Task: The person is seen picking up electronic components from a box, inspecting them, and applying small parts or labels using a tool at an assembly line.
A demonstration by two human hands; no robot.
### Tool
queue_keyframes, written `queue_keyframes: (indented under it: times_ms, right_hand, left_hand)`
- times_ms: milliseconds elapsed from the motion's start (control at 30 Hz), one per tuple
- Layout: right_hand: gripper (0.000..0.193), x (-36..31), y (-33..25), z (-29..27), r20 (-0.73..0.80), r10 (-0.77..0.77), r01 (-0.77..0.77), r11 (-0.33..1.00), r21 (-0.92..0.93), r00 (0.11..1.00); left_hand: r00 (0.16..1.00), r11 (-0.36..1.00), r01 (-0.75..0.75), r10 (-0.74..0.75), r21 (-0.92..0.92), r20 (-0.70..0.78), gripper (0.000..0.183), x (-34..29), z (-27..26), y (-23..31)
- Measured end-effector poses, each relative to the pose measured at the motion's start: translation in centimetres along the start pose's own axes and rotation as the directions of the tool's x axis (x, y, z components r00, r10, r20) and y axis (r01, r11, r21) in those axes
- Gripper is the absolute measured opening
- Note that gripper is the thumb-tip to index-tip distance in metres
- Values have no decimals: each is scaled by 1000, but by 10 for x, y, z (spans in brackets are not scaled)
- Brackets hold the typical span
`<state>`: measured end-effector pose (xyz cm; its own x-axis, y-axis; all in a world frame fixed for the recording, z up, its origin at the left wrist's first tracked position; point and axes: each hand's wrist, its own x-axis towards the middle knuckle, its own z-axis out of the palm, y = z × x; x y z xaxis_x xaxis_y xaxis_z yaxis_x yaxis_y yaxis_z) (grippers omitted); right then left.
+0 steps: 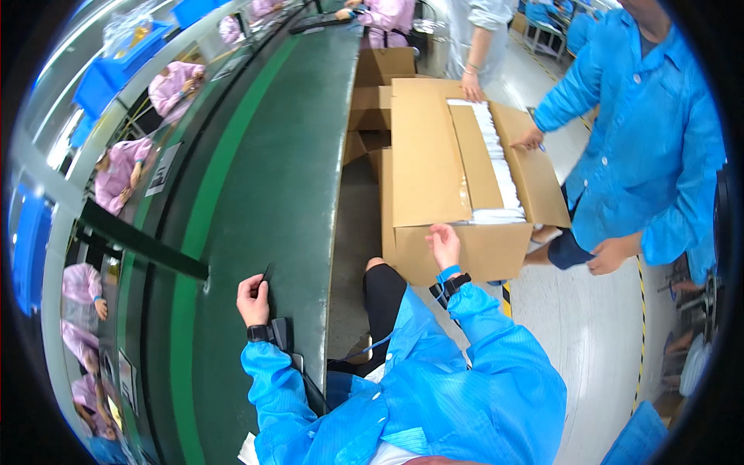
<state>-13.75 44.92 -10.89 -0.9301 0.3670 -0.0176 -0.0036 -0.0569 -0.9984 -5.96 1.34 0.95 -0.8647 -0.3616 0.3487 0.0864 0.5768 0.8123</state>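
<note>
Your left hand (253,301) is partly closed, thumb and fingers pinching a slim black pointed tool (268,271) above the green-topped bench (271,178). Your right hand (445,243) is half open with fingers curled; no held item shows, and contact with the carton cannot be confirmed.

The open cardboard carton (422,155) stands just beyond your right hand, its rows of white flat items (501,167) partly covered by flaps. Beyond it, one co-worker's hand (471,87) rests at the far edge; another's hand (529,138) is at the right flap.

Risks, as judged: three hands close to one carton could collide or bend the flaps; a loose pinch could drop the tool; your right wristband (448,273) could snag on the cardboard edge.
</note>
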Motion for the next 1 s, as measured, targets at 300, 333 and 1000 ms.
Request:
queue_keyframes:
  times_ms: [300,333,1000]
  right_hand:
    - [41,72,-34,-57,-390,91,-62,994,86,916]
    - [40,70,-51,-45,-268,50,-12,990,141,962]
    - [76,46,-81,179,636,-487,763,103,-639,598]
  left_hand:
    - [996,998,61,-60,-18,63,18,0,0,11]
    - [996,998,60,-60,3,64,18,-1,-1,11]
    - [995,997,75,-75,14,61,15,1,2,23]
